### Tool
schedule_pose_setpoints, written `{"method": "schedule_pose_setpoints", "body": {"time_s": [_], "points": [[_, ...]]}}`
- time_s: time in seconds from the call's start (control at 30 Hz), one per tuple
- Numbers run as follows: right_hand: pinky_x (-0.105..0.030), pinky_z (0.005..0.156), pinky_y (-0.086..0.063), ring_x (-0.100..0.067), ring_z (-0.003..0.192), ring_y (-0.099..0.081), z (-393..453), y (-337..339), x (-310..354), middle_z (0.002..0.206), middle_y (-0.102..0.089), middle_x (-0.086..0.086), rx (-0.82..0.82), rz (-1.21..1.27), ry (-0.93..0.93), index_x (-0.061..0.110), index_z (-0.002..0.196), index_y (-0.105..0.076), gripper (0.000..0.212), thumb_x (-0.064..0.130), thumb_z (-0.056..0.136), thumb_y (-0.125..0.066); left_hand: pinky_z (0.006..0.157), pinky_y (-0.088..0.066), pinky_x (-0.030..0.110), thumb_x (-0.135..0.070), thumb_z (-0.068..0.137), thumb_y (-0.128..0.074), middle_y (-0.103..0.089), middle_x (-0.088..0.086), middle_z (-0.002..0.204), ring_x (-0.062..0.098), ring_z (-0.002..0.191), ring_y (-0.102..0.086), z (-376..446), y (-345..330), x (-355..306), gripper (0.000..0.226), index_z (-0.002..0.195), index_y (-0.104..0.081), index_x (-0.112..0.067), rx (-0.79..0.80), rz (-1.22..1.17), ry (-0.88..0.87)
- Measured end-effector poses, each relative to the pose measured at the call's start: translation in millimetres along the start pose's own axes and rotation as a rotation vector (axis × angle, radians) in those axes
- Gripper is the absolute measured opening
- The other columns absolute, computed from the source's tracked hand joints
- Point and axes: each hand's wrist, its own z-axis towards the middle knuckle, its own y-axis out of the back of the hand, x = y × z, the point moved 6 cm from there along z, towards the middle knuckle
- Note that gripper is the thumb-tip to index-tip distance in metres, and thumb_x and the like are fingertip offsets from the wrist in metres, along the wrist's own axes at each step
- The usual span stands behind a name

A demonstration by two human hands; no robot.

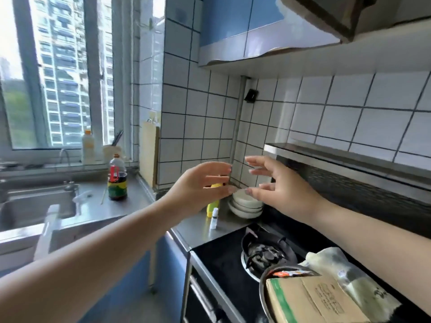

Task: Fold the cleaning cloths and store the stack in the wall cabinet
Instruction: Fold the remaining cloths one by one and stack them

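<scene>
My left hand (200,185) and my right hand (277,185) are raised side by side in front of the tiled corner, palms facing each other, fingers spread, nothing in either. The blue wall cabinet (238,26) hangs above them at the top, its doors shut. Pale cloths (338,269) lie bunched at the lower right on the stove side, beside a cardboard box (312,299). Both hands are well below the cabinet and away from the cloths.
A stack of white bowls (247,203) and a yellow bottle (213,206) stand on the steel counter under my hands. A gas burner (263,250) sits on the black hob. A sauce bottle (117,180) stands by the sink (35,206). A range hood (349,164) juts out at right.
</scene>
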Motion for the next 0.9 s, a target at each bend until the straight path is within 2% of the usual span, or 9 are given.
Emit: {"method": "schedule_pose_setpoints", "body": {"time_s": [0.07, 0.2, 0.3, 0.43, 0.5, 0.63, 0.67, 0.8, 0.9], "points": [[-0.027, 0.095, -0.049, 0.004, 0.117, -0.049, -3, -36, 14, 0.128, -0.052, 0.011, 0.082, 0.063, 0.021, 0.039, 0.124, -0.045, 0.054, 0.021, 0.081, -0.072, 0.082, -0.053, 0.017, -0.009, 0.075, -0.074, -0.065, -0.01, 0.114, 0.001, 0.104, -0.063, -35, 23, 6, 0.04, 0.106, -0.06, -0.03, -0.068, 0.014, 0.039], [-0.018, 0.088, -0.05, -0.003, 0.119, -0.049, -6, -108, 62, 0.127, -0.052, 0.006, 0.189, 0.168, 0.078, 0.03, 0.13, -0.046, 0.055, 0.018, 0.082, -0.071, 0.079, -0.051, 0.012, -0.017, 0.07, -0.075, -0.064, -0.014, 0.112, -0.004, 0.101, -0.062, -112, 81, 12, 0.043, 0.107, -0.058, -0.031, -0.191, 0.084, 0.129], [-0.019, 0.088, -0.05, -0.007, 0.118, -0.05, -7, -150, 93, 0.128, -0.051, 0.005, 0.25, 0.221, 0.113, 0.025, 0.131, -0.045, 0.058, 0.019, 0.08, -0.072, 0.081, -0.052, 0.012, -0.018, 0.07, -0.075, -0.064, -0.012, 0.114, 0.001, 0.105, -0.062, -157, 118, 11, 0.044, 0.11, -0.059, -0.028, -0.268, 0.132, 0.146], [-0.006, 0.078, -0.048, 0.001, 0.107, -0.052, -16, -229, 167, 0.122, -0.05, 0.009, 0.357, 0.308, 0.191, 0.019, 0.133, -0.045, 0.06, 0.018, 0.08, -0.073, 0.073, -0.05, 0.007, -0.005, 0.079, -0.068, -0.063, -0.012, 0.109, -0.009, 0.09, -0.064, -253, 191, 2, 0.041, 0.116, -0.057, -0.019, -0.439, 0.15, 0.17], [-0.003, 0.077, -0.047, 0.003, 0.105, -0.052, -23, -262, 198, 0.122, -0.052, 0.007, 0.394, 0.387, 0.194, 0.018, 0.131, -0.046, 0.057, 0.014, 0.081, -0.072, 0.075, -0.051, 0.009, -0.009, 0.079, -0.069, -0.064, -0.007, 0.114, -0.004, 0.095, -0.064, -291, 221, 0, 0.044, 0.121, -0.056, -0.016, -0.5, 0.189, 0.204], [-0.025, 0.099, -0.047, -0.007, 0.114, -0.054, -43, -350, 271, 0.125, -0.054, 0.007, 0.513, 0.49, 0.215, 0.027, 0.126, -0.046, 0.055, 0.015, 0.08, -0.072, 0.085, -0.051, 0.013, -0.016, 0.078, -0.072, -0.062, -0.001, 0.122, 0.004, 0.107, -0.061, -384, 283, -3, 0.05, 0.125, -0.055, -0.016, -0.61, 0.283, 0.277], [-0.024, 0.099, -0.046, -0.007, 0.115, -0.054, -50, -373, 294, 0.125, -0.053, 0.008, 0.538, 0.508, 0.238, 0.027, 0.127, -0.045, 0.055, 0.016, 0.08, -0.072, 0.086, -0.051, 0.014, -0.017, 0.078, -0.072, -0.062, -0.002, 0.122, 0.005, 0.108, -0.061, -411, 299, -4, 0.051, 0.126, -0.055, -0.016, -0.639, 0.301, 0.305], [-0.009, 0.09, -0.044, -0.005, 0.113, -0.055, -76, -453, 378, 0.125, -0.054, 0.011, 0.625, 0.56, 0.308, 0.022, 0.131, -0.047, 0.056, 0.017, 0.08, -0.072, 0.092, -0.051, 0.024, -0.033, 0.07, -0.076, -0.063, -0.007, 0.119, 0.005, 0.107, -0.062, -513, 353, -8, 0.052, 0.118, -0.057, -0.027, -0.819, 0.335, 0.383], [-0.001, 0.083, -0.042, -0.007, 0.114, -0.054, -95, -505, 429, 0.125, -0.055, 0.008, 0.714, 0.593, 0.359, 0.02, 0.129, -0.049, 0.053, 0.015, 0.081, -0.071, 0.089, -0.052, 0.023, -0.031, 0.069, -0.08, -0.064, -0.007, 0.114, 0.004, 0.102, -0.065, -580, 383, -10, 0.044, 0.108, -0.059, -0.034, -0.96, 0.323, 0.427]]}}
